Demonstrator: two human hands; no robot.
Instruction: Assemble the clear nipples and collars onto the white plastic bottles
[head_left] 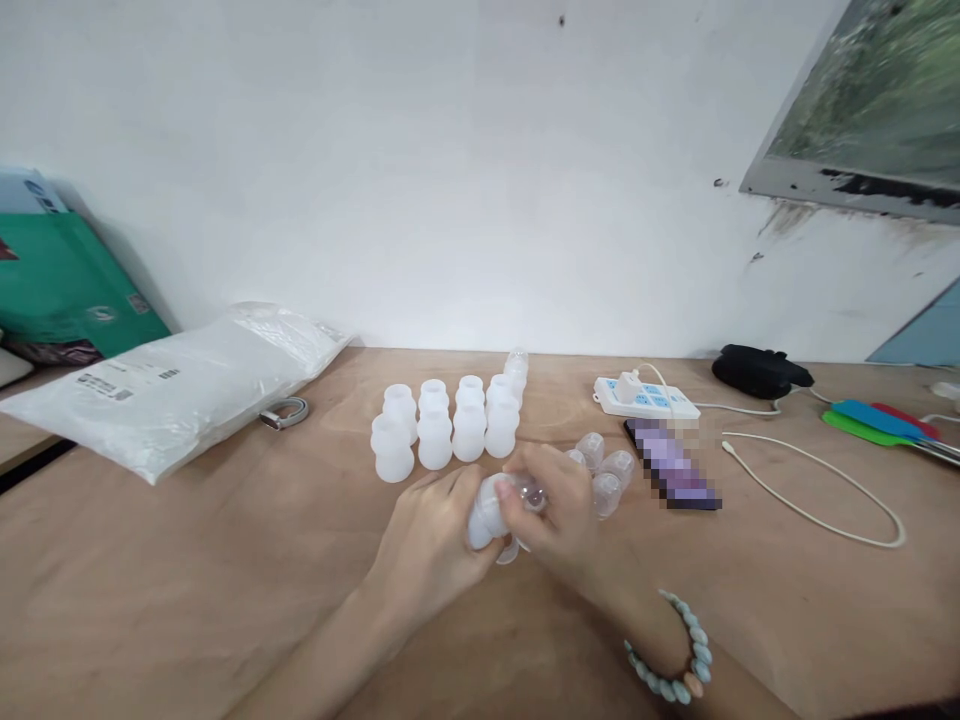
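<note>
Wrapped in my left hand (pixel 431 530) is a small white translucent bottle (pixel 484 522), lying tilted on its side. My right hand (pixel 561 515) closes around a clear cap (pixel 533 494) at the bottle's right end; whether the cap is fully seated is hidden by my fingers. Beneath the hands a small clear piece (pixel 508 551) shows on the table. Several white waisted bottles (pixel 469 430) stand in rows just beyond, and a clear-topped one (pixel 517 362) stands at the back. Several loose clear caps (pixel 607 490) lie right of my right hand.
To the right are a phone (pixel 671 465), a white power strip (pixel 645 398) with a plug, a looped cable (pixel 840 460), a black case (pixel 759 371) and coloured flat pieces (pixel 874 422). A white plastic package (pixel 195 380) and a coiled strap (pixel 285 413) lie left. The wall (pixel 480 180) bounds the back.
</note>
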